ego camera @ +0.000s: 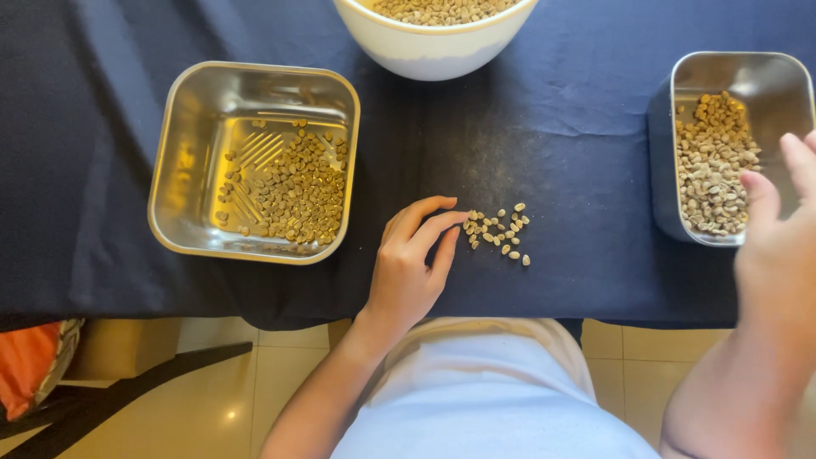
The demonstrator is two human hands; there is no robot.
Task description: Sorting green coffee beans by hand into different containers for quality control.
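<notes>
Two hands sort little beans on a dark surface [561, 153].
The left hand [412, 272] holds nothing, fingers touching a small pile of beans [497, 234]. The right hand [778, 246] is open over the right metal tray [735, 72]. Another metal tray [183, 170] sits left.

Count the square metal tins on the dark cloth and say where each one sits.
2. One metal tin lies on the person's left side of the cloth; the other metal tin sits at the right edge, partly cut off by the frame and the right hand.
</notes>
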